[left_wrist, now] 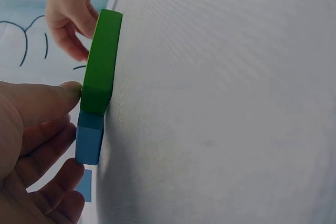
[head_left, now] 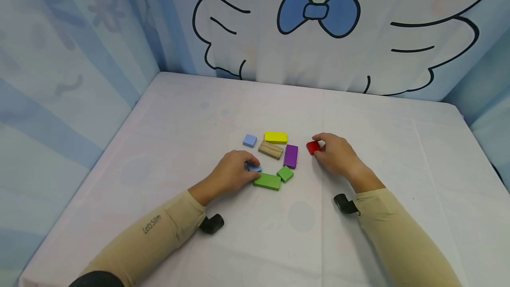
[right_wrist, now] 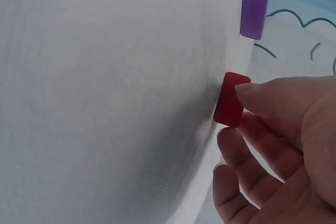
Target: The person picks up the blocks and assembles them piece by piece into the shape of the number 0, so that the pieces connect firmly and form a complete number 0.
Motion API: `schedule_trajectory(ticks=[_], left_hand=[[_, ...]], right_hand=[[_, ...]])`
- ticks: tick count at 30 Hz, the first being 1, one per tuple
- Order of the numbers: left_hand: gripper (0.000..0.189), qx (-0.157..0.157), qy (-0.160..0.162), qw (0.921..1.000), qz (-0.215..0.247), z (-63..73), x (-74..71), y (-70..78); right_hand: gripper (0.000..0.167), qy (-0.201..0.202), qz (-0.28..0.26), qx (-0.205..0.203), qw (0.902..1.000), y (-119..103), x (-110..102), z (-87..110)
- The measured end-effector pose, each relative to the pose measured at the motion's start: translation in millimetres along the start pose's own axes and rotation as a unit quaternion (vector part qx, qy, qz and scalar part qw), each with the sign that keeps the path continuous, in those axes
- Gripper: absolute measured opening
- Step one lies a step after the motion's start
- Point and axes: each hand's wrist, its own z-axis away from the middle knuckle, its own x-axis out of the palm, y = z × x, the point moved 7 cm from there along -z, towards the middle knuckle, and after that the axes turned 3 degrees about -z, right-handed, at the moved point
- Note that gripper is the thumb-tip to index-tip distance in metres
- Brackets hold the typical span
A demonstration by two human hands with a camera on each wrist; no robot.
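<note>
My left hand [head_left: 233,169] is around a small blue block [head_left: 255,168], its fingers curled at the block's side. In the left wrist view, the thumb touches the end of a long green block [left_wrist: 102,59], which adjoins the blue block [left_wrist: 90,142]. To the right, my right hand [head_left: 338,154] pinches a small red block [head_left: 312,147] between thumb and fingers. The right wrist view shows that red block [right_wrist: 229,100] close to the cloth; whether it touches is hard to tell. A purple block [head_left: 291,156] stands between the two hands.
A small green block [head_left: 285,173] lies at the long green one's right end. Behind are a wood-coloured block [head_left: 271,149], a yellow block [head_left: 276,137] and another blue block [head_left: 249,140]. White cloth covers the table [head_left: 358,242]; a printed curtain [head_left: 263,48] hangs behind it.
</note>
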Motion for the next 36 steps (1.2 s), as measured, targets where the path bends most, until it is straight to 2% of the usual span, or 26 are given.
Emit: schedule_trajectory(ticks=[6,13,21,29,36], left_hand=[[0.024,-0.003,-0.002,1.0,0.0,-0.7,0.2,-0.4],[0.023,-0.002,-0.002,1.0,0.001,-0.7,0.2,-0.5],[0.023,0.001,0.0,1.0,0.003,-0.4,0.2,-1.1],[0.023,-0.001,0.002,1.0,0.001,-0.6,-0.1,-1.0],[0.023,-0.004,-0.002,1.0,-0.001,-1.4,0.2,-1.2]], right_hand=[[0.042,0.007,0.01,-0.009,0.9999,-1,0,-1.6],[0.042,-0.001,0.008,0.0,1.0,2,1,-2.7],[0.04,0.009,0.007,-0.014,0.9998,-5,0,-1.6],[0.038,0.028,0.003,-0.075,0.9968,-38,-3,5.7],[0.04,0.007,-0.005,-0.121,0.9927,-70,6,11.1]])
